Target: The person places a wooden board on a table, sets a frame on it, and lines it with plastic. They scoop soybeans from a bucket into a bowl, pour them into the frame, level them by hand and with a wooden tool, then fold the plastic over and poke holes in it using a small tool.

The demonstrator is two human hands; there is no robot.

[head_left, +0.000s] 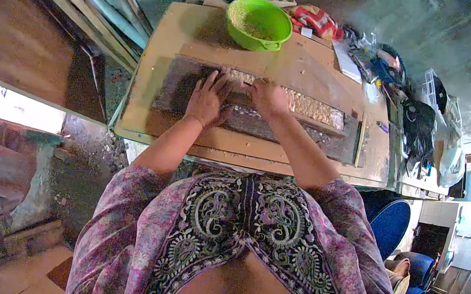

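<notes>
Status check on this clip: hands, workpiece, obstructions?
Left hand flat on dark board. Right hand at pale pieces strip; grip unclear. Green bowl behind, apart.

A lime-green bowl [259, 23] at twelve o'clock holds pale tan grains. The worktable [176, 33] beneath it is light honey-brown wood. At the centre lies a dark grey-brown board [177, 85], its upper strip speckled cream and beige. At one o'clock sits a red-and-white striped cloth [314, 19]. At six o'clock, the person's garment [131, 223] is mauve with a faint floral print, its dark front panel embroidered in pale green paisley. A blue chair [391, 224] shows at four o'clock.
</notes>
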